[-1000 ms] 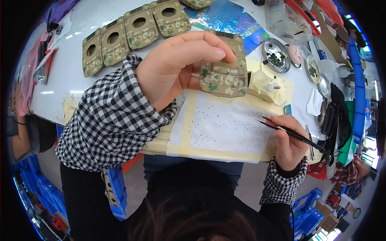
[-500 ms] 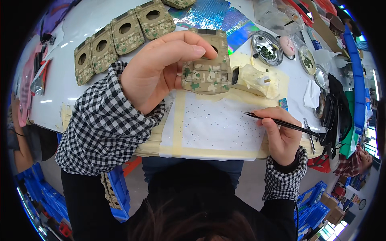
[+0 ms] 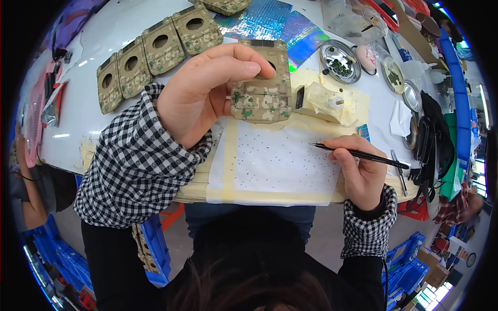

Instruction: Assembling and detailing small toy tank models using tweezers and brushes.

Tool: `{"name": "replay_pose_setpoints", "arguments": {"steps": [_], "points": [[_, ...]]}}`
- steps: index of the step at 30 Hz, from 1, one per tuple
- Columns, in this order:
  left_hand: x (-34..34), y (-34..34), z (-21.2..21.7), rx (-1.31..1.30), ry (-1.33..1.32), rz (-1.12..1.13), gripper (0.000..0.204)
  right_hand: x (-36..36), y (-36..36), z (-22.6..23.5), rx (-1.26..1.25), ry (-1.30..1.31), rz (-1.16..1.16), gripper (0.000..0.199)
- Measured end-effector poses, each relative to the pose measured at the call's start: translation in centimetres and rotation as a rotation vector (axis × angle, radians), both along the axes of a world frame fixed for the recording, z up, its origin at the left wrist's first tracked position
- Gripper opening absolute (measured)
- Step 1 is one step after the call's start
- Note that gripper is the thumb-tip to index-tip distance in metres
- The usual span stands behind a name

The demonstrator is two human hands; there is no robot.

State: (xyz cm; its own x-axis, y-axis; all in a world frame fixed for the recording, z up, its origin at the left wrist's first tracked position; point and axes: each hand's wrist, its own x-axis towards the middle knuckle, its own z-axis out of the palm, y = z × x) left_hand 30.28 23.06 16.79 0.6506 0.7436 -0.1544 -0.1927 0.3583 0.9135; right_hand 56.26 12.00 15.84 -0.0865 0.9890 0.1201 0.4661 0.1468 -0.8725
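My left hand (image 3: 199, 85) pinches a camouflage-painted model tank hull (image 3: 262, 98) between thumb and fingers, raised over the table. Its top has a round hole, partly covered by my thumb, and a pixel pattern of tan, green and white. In my right hand (image 3: 360, 168) is a pair of slim black tweezers (image 3: 376, 156), held like a pen with the tip pointing left. The tip hovers near a white sheet (image 3: 275, 179), taped down at its edges and scattered with tiny dark specks. I cannot make out whether the tip grips a speck.
Several similar hulls (image 3: 163, 46) stand in a row at the far left. Shiny holographic sheets (image 3: 259, 20) lie behind. A tape-wrapped block (image 3: 324, 103), a round tin of dark green bits (image 3: 340, 62) and metal tweezers (image 3: 399, 173) are to the right.
The hull in my left hand has shifted slightly left and turned a little more upright. My right hand and the tweezers have barely moved.
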Motion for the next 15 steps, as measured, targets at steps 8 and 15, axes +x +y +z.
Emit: {"name": "replay_pose_setpoints", "arguments": {"steps": [8,15], "points": [[0.06,-0.02,0.08,0.009,0.015,0.013,0.025,0.06,0.05,0.05,-0.004,0.008,0.002,0.009],[0.14,0.07,0.17,0.002,0.024,0.007,0.024,0.13,0.09,0.21,-0.013,0.01,0.011,0.009]]}}
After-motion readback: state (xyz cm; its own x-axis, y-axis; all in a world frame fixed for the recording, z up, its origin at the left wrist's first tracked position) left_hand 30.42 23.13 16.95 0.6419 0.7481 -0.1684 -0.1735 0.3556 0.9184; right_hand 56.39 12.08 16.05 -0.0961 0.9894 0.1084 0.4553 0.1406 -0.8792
